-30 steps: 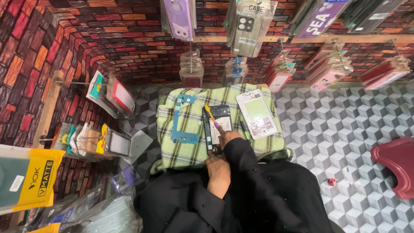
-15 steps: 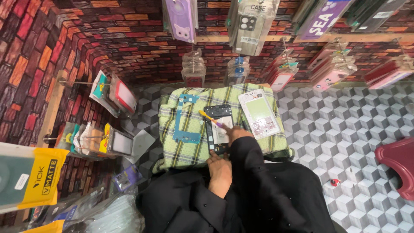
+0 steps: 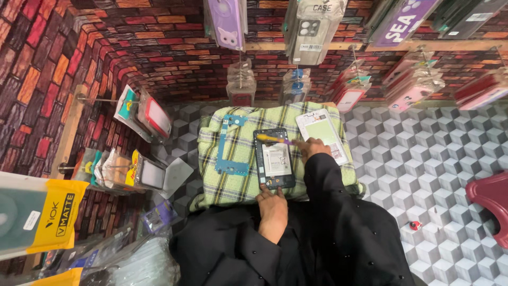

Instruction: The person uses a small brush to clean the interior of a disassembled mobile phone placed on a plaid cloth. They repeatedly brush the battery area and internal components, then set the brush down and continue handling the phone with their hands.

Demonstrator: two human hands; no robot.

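An opened dark phone (image 3: 274, 158) lies back-up on a green checked cloth (image 3: 237, 180), its white battery showing. My left hand (image 3: 273, 206) rests at the phone's near edge, fingertips touching it. My right hand (image 3: 313, 146) grips a thin yellow and purple tool (image 3: 275, 139) whose tip lies across the phone's upper part. A blue circuit board frame (image 3: 230, 145) lies on the cloth left of the phone. A white back panel (image 3: 320, 130) lies to the right, partly under my right hand.
Packaged phone cases (image 3: 312, 26) hang overhead and along the brick-patterned wall. More packets (image 3: 119, 169) hang on left hooks. A red stool (image 3: 489, 204) stands at the right edge on the cube-patterned floor, with a small red object (image 3: 415, 225) nearby.
My right hand has swung the tool from pointing along the phone's upper left to lying crosswise over its top. The left hand stays at the near edge.
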